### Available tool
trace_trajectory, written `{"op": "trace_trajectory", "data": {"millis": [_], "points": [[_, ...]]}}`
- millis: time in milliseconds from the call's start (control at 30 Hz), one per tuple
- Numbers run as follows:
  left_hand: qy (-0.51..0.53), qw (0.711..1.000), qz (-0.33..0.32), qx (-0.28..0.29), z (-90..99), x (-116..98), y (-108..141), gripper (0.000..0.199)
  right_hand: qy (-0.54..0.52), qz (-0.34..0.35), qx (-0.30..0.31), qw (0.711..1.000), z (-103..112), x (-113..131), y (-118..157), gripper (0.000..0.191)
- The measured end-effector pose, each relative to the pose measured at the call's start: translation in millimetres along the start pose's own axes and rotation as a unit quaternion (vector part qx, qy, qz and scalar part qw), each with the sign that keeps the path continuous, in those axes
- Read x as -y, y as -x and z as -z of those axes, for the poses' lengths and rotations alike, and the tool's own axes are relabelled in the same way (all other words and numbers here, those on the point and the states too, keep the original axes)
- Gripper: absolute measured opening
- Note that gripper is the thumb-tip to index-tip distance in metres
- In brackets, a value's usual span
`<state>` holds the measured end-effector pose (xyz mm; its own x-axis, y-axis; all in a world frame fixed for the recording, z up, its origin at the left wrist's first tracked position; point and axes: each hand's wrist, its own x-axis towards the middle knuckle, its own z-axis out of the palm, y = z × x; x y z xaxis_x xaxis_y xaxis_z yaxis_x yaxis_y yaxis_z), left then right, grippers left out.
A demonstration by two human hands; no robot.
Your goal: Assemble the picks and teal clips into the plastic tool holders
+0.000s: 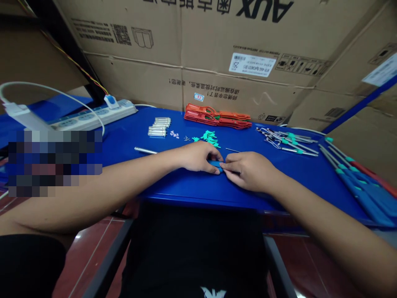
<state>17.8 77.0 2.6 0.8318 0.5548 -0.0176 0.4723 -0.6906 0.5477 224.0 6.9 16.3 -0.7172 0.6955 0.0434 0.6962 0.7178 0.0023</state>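
Note:
Both my hands meet near the front of the blue table over a small blue plastic piece (216,164), mostly covered by fingers. My left hand (200,156) curls around it from the left, thumb at the near side. From the right, my right hand (246,169) pinches its end with thumb and fingertips. Just beyond the hands lie a pile of small green plastic parts (211,138) and a thin dark rod (232,150). A metal tube (145,150) lies by my left forearm, partly hidden behind it.
Clear tubes (159,126), tiny white pieces (174,134) and orange-red plastic shells (217,116) lie at the back. Metal rods with wires (291,141) and blue handles (361,190) lie right. A power strip (96,114) is left. A cardboard wall (201,49) stands behind.

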Motion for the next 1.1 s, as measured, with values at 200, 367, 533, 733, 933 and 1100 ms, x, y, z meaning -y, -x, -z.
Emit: {"op": "trace_trajectory", "data": {"millis": [200,367,533,733,933,1100], "points": [[0.011,1.000,0.019,0.000,1.8,-3,1,0.041,-0.070,-0.163,-0.086,0.980,3,-42,20,0.037],[0.024,1.000,0.018,0.008,1.5,-2,1,0.043,-0.053,-0.298,-0.040,0.952,-9,-81,41,0.048],[0.016,1.000,0.017,0.008,1.7,0,1,0.045,-0.044,-0.240,-0.029,0.969,-6,-79,38,0.027],[0.019,1.000,-0.002,0.000,1.3,0,1,0.041,-0.009,-0.091,-0.090,0.992,39,-56,29,0.025],[0.031,1.000,-0.003,-0.002,-0.4,3,0,0.041,-0.002,0.027,-0.055,0.998,65,-30,11,0.028],[0.033,0.999,0.001,-0.002,-0.7,3,0,0.041,0.016,0.039,-0.044,0.998,72,-22,0,0.028]]}}
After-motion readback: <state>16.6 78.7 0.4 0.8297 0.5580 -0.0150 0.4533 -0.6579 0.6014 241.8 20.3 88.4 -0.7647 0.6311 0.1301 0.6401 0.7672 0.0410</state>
